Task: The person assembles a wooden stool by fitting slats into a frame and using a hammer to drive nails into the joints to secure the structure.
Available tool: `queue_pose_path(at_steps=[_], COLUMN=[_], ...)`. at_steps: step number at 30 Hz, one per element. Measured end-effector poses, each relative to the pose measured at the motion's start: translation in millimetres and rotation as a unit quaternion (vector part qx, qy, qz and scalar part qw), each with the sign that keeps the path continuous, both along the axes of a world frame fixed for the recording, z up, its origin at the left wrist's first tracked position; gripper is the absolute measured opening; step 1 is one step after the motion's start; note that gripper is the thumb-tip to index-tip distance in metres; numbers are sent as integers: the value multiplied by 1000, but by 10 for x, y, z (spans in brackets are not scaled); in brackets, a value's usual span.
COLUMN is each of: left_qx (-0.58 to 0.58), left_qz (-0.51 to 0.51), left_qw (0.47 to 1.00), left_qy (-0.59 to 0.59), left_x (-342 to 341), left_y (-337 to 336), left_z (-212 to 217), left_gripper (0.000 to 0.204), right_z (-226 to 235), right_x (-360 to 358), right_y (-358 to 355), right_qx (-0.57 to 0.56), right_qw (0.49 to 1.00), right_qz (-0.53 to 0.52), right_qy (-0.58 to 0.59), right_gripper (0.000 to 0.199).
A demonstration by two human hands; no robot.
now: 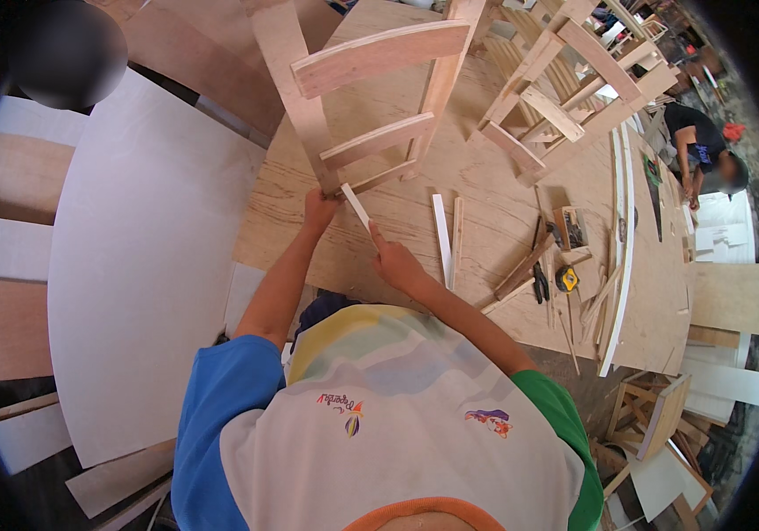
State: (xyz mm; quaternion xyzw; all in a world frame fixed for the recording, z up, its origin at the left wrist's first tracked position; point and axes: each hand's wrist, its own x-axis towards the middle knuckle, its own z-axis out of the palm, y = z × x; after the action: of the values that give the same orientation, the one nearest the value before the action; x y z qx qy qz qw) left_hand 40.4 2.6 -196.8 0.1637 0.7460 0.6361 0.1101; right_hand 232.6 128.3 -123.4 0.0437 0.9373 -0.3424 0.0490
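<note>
A wooden chair frame [381, 55] with curved cross slats stands on the plywood tabletop in front of me. My left hand [319, 211] is closed at the foot of its left post, with the fingers partly hidden. In my right hand [397, 265] is a narrow white wood strip [356, 205], the index finger stretched along it. The strip's far end meets the base of the frame beside my left hand. To the right of my right hand lie another white strip [442, 239] and a bare wood strip [458, 243].
Farther right on the plywood table [494, 190] lie a yellow tape measure [566, 279], pliers [540, 285], a small wooden box [571, 227] and long white strips [624, 230]. A second chair frame [565, 97] stands behind. A large white panel [149, 257] is at left. Another person [702, 146] works at far right.
</note>
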Motion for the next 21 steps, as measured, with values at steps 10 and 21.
queue_pose_path(at_steps=[10,21], left_qx=[-73,-170], left_qz=[-44,-89], left_qw=[996,973], left_qy=[8,127], left_x=[-56,-192], left_y=[-29,-66], left_z=[77,119], left_gripper=[27,25], right_z=[17,55], right_x=[20,34], right_y=[-2,14], right_qx=[4,-4], right_qw=[1000,1000], right_qz=[2,-3], right_qy=[-16,-13], right_gripper=[76,76])
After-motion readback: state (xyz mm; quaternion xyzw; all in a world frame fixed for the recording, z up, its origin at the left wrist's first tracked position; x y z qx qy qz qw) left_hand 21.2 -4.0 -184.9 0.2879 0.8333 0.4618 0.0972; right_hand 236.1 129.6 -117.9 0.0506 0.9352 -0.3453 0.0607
